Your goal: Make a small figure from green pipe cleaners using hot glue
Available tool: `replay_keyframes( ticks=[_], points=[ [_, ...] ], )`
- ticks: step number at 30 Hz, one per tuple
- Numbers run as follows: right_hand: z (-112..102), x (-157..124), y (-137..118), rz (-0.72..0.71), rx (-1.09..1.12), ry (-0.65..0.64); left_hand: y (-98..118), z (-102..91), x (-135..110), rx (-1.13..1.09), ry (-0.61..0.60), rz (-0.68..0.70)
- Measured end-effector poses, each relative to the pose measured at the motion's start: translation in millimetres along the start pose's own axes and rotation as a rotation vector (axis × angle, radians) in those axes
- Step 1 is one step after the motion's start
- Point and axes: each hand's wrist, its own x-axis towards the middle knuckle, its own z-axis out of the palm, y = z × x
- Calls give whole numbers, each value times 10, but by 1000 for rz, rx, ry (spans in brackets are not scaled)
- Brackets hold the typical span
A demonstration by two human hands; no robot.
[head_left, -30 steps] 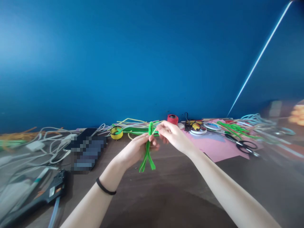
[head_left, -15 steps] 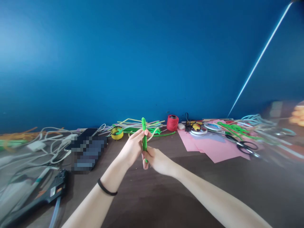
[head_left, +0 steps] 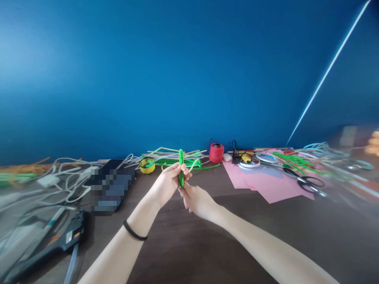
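My left hand (head_left: 168, 182) pinches a bright green fuzzy pipe cleaner piece (head_left: 181, 157) that stands upright above the table, its top end folded over. A thin pale strand curves out to the right, by the fingertips; whether it belongs to the piece I cannot tell. My right hand (head_left: 199, 201) is just below, with thumb and fingers closed on the lower end of the green piece. Part of that end is hidden by the fingers. Behind both hands lies a bundle of green and pale pipe cleaners (head_left: 168, 162).
Along the wall are a yellow tape roll (head_left: 147, 165), a red spool (head_left: 216, 153) and white cables (head_left: 69, 183). Two phones (head_left: 103, 173) and a glue gun (head_left: 66, 240) are at left. Pink paper (head_left: 272, 185), scissors (head_left: 309, 184) and green pipe cleaners (head_left: 291, 159) lie right.
The lower end of the green piece no longer shows below my right fingers. My right hand has shifted a little to the right and its fingers have moved. The view has shifted slightly.
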Motion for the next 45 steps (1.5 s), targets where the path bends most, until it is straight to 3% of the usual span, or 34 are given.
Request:
replay_keyframes(
  ticks=[15, 24, 32, 37, 41, 45],
  points=[
    [-5, -11, -12, 3, 59, 22, 44, 56, -22, 466, 163, 180],
    [44, 44, 72, -62, 141, 40, 73, -12, -27, 195, 173, 50],
    [149, 127, 143, -118, 113, 145, 60, -48, -28, 124, 45, -27],
    [6, 249, 292, -248, 144, 65, 106, -121, -1, 81, 131, 41],
    [-222, 456, 613, -86, 53, 238, 224, -207, 14, 58, 165, 73],
    [-267, 648, 848, 45, -101, 355, 296, -261, 17, 25, 189, 94]
  ],
)
